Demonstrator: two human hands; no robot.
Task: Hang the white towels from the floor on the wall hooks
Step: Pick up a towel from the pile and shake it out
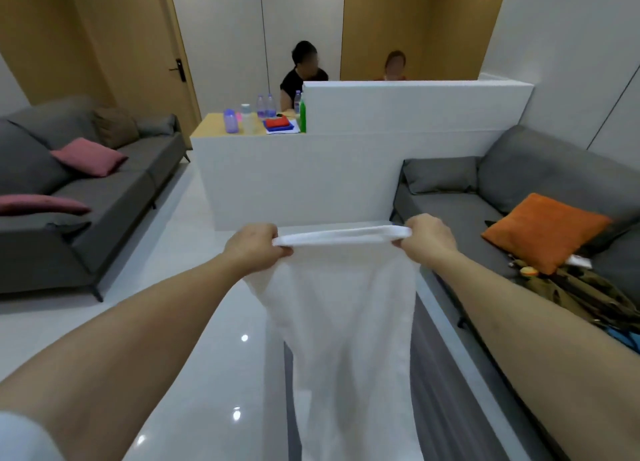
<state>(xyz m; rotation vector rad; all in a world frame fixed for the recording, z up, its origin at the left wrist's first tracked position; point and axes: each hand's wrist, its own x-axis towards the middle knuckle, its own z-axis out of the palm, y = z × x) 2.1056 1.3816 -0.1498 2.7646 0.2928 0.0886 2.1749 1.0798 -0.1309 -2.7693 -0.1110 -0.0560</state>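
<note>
A person held a white towel stretched out at arm's length in front of a white partition, the left hand and right hand each with a grip clenched on one end of its bunched top edge. The cloth hung straight down from the hands above the glossy floor. Left of the partition stood a grey sofa with pink cushions; right of it, a second sofa carried an orange cushion. Bottles stood on the surface behind the partition, where two people sat.
</note>
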